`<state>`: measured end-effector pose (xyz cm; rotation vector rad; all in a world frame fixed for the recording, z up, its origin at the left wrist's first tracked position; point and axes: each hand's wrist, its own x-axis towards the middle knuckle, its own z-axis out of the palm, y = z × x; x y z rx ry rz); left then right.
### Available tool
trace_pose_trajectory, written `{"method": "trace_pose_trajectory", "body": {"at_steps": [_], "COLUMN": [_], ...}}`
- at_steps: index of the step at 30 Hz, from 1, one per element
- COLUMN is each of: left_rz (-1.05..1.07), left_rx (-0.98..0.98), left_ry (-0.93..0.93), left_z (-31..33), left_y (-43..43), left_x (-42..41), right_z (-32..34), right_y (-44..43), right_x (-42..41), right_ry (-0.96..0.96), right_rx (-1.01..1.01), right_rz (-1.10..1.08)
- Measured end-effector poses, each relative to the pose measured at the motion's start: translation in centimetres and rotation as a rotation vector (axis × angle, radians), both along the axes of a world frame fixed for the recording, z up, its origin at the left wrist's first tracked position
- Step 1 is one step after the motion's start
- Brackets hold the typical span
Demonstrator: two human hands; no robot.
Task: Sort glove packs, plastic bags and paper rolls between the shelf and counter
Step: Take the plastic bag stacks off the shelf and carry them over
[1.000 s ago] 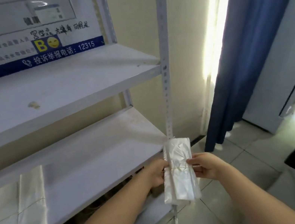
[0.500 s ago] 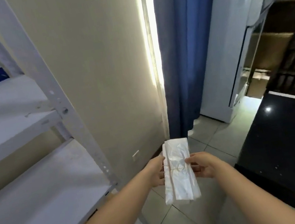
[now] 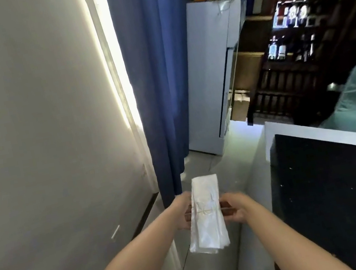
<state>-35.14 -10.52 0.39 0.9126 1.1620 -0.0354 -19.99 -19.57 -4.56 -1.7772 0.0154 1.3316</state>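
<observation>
Left hand [image 3: 182,215], right hand [image 3: 236,208] bare; left forearm [image 3: 128,262], right forearm [image 3: 295,240] bare to frame edge

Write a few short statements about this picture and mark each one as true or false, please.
1. The left hand and the right hand both hold the bundle of plastic bags. True.
2. A black counter is to the right of the hands. True.
3. The bundle lies on the counter. False: it is held in the air, to the left of the counter.
4. The curtain behind the bundle is red. False: it is blue.
5. A thin band goes round the middle of the bundle. True.
</observation>
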Motion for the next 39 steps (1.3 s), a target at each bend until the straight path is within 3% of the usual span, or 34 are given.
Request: {"method": "trace_pose_trajectory", "body": {"at_steps": [6,23,30,39], "left_rz": [-0.036,-0.095,-0.365,-0.551], "left_rx": [-0.037,-0.059,-0.124,-0.186], "left_ry": [0.034,0.14,0.123,0.093], "left_z": [-1.3,-3.0,-7.8,-7.4], "left_y": [4.0,15.5,20.6,27.0], "left_x": [4.5,17.3,24.7,33.9], "right_z": [-1.3,-5.6,-7.6,-3.8], "right_y": [3.0,11.7,12.5,16.2], "right_x": [3.9,15.1,19.7,25.2], "right_ry": [0.003,0.31,0.327,0.326], "right_rx": [-0.034,-0.021,-0.005,0.074], "right_rz": [-0.041,-0.246,-0.41,-0.674]}}
